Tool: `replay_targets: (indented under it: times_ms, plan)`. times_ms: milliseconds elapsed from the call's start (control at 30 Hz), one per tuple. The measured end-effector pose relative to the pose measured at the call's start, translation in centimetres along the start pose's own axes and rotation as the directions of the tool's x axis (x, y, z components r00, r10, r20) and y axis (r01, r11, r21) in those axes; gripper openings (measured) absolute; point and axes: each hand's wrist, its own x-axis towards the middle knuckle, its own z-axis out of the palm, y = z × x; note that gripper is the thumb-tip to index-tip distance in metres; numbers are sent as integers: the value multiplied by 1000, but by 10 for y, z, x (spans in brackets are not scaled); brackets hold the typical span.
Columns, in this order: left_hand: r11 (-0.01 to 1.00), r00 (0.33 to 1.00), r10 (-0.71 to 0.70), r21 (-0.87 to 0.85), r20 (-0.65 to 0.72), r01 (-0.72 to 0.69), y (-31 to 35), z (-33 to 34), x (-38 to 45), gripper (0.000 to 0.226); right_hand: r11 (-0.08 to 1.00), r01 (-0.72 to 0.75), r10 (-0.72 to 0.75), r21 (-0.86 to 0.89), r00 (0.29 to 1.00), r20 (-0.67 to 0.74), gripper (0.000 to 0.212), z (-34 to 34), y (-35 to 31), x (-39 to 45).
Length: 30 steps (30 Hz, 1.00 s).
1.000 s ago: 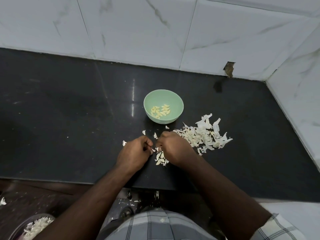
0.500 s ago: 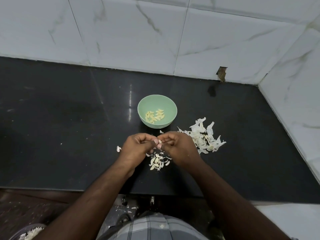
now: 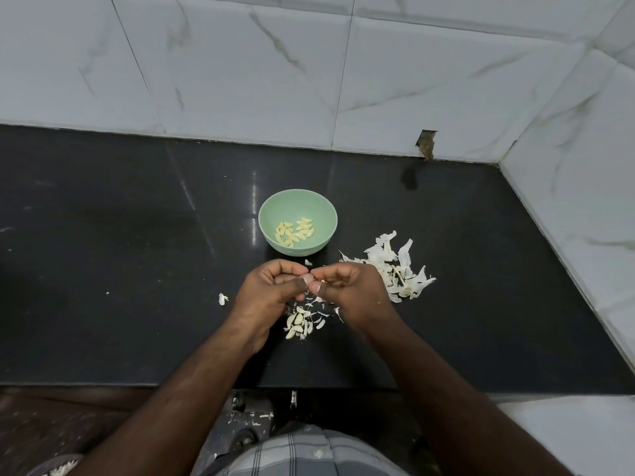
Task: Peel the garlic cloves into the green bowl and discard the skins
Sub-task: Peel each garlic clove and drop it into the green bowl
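We observe both hands raised together over the black countertop (image 3: 120, 269), just in front of the green bowl (image 3: 265, 214). The left hand (image 3: 271, 295) has its fingers curled in, thumb tip meeting the fingertips. The right hand (image 3: 350, 292) is likewise curled, its thumb and forefinger pinched together. The two pinches touch, and between them we see a small pale scrap, which we take to be a garlic clove (image 3: 322, 280); it is too small to tell whether skin remains on it.

The bowl stands upright and holds a small heap of peeled cloves (image 3: 295, 231), pale yellow. Below the hands, on the counter, lies a cluster of unpeeled cloves (image 3: 298, 325) mixed with loose flakes. To the right of the right hand sits the pile of skins (image 3: 398, 266), white and papery. One stray skin flake (image 3: 222, 298) lies left of the left hand. White marble-look tiles (image 3: 240, 70) back the counter.
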Motion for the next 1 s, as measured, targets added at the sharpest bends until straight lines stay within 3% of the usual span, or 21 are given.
replay_targets:
  times_ms: [333,700,1000]
  plan:
    - [998,999,51,39,15,-52,-6,1,-3,17,999,-24,25,37,1000,-16,23,-3,4,1]
    - [987,989,146,61,13,-146,-3,2,-3,13,986,-99,100,136,995,-1,16,1,6,0]
    - [997,997,82,-17,0,-82,2,0,-2,14,991,8,-9,135,1000,4,11,6,-1,-7]
